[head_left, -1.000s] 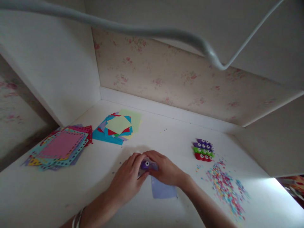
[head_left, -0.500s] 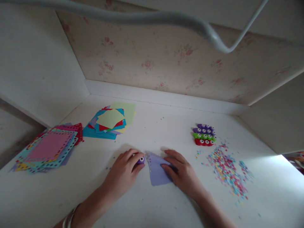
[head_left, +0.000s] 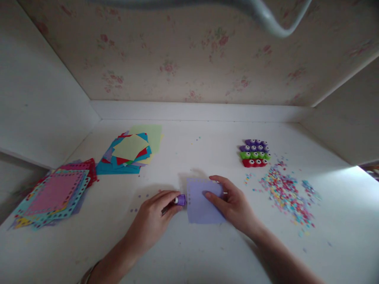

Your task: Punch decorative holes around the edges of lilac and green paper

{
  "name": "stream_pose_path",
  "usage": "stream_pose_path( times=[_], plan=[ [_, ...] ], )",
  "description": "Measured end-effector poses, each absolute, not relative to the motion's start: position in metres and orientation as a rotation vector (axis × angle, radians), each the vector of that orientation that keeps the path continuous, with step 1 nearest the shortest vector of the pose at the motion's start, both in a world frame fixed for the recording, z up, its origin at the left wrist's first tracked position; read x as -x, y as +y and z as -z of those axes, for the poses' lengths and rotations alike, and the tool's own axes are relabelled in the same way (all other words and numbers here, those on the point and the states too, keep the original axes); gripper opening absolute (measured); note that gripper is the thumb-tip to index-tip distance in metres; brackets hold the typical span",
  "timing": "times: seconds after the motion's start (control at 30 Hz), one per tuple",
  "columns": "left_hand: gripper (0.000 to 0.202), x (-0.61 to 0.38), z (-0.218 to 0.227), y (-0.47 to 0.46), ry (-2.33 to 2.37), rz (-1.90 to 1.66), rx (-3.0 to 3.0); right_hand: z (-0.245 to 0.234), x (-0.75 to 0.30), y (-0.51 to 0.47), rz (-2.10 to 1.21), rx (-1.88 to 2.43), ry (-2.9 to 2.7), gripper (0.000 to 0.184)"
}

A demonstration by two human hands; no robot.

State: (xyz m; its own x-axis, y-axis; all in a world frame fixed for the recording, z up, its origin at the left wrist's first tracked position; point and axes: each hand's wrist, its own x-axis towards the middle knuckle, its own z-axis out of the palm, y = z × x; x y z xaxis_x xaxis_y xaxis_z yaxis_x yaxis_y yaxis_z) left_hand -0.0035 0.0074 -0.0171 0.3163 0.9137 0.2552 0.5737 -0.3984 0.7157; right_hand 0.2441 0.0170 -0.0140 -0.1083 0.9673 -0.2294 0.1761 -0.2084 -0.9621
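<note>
In my left hand (head_left: 155, 211) is a small purple craft punch (head_left: 181, 200), gripped between thumb and fingers. Its end points right and sits close to the left edge of a lilac paper square (head_left: 203, 211); whether the two touch I cannot tell. Small holes run along the paper's top edge and down part of its left edge. My right hand (head_left: 235, 205) pinches the sheet by its right side, thumb on top and the other fingers partly hidden behind it. A few lilac punched dots (head_left: 134, 210) lie to the left of my left hand.
At far left lies a pile of hole-edged coloured sheets (head_left: 56, 193). Behind it is a stack of plain coloured paper (head_left: 132, 146). Rows of purple, green and red punches (head_left: 255, 153) stand at right, beside a spread of confetti dots (head_left: 288, 193). A grey tube (head_left: 272, 21) hangs overhead.
The lilac paper has turned slightly and its tilted top edge now faces up squarely. The punch in my left hand has swung to point right, toward the paper. The camera view has shifted.
</note>
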Motion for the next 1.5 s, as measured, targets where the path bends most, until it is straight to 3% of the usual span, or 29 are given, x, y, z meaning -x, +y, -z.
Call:
stream_pose_path(
  times=[1.5],
  plan=[
    [0.028,0.001,0.018,0.004,1.214,-0.825,-2.258,0.013,-0.243,0.015,-1.216,1.525,-1.483,0.048]
  ],
)
